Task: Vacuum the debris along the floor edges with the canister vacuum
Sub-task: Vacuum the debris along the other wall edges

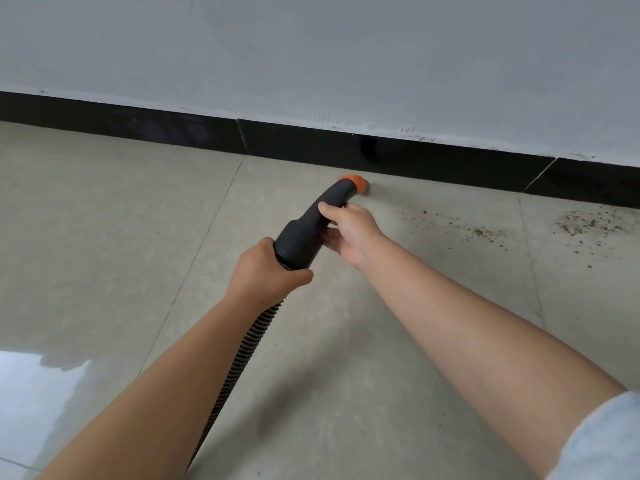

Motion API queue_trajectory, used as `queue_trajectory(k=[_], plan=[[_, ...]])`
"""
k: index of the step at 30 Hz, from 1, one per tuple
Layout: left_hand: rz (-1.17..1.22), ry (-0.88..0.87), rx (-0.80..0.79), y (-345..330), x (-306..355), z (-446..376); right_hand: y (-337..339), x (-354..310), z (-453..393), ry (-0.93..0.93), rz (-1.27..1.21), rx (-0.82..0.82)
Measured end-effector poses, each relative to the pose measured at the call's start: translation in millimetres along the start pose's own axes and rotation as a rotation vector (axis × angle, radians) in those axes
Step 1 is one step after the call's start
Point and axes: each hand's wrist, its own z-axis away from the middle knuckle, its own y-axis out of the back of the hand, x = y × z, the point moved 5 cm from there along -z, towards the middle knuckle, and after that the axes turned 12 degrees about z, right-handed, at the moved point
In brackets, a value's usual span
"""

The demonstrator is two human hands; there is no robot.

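Note:
A black vacuum nozzle handle with an orange tip points down at the floor close to the black baseboard. My left hand grips the rear collar of the handle where the ribbed hose joins it. My right hand holds the handle further forward, thumb on top and fingers underneath. Brown debris lies scattered on the tiles to the right of the tip, with a denser patch further right near the baseboard. The canister is out of view.
A pale grey wall rises above the baseboard. Beige floor tiles with thin grout lines stretch left and toward me. A bright reflection shines on the tiles at the lower left.

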Motion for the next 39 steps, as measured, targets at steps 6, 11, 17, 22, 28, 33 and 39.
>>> queue_trajectory(k=[6, 11, 17, 22, 28, 33, 39], plan=[[0.062, 0.012, 0.023, 28.6, -0.8, 19.4, -34.0, -1.3, 10.3, -0.051, -0.116, -0.034], [0.015, 0.043, -0.004, 37.6, -8.8, 25.8, -43.8, 7.2, 15.7, -0.064, -0.102, -0.025], [-0.132, -0.041, -0.015, 5.8, -0.1, 23.9, -1.2, 9.0, 21.7, -0.090, -0.085, 0.090], [-0.214, -0.109, -0.010, -17.3, 16.2, 25.1, 29.9, 6.1, 30.2, -0.101, -0.073, 0.160], [-0.235, -0.127, -0.081, -25.3, 25.7, 27.2, 42.0, 0.4, 30.3, -0.143, 0.021, 0.191], [-0.238, -0.087, -0.114, -26.5, 26.0, 29.2, 47.0, -1.3, 24.5, -0.171, 0.086, 0.179], [-0.295, -0.068, -0.071, -39.3, 37.2, 30.3, 56.4, -5.3, 23.3, -0.209, 0.053, 0.226]])
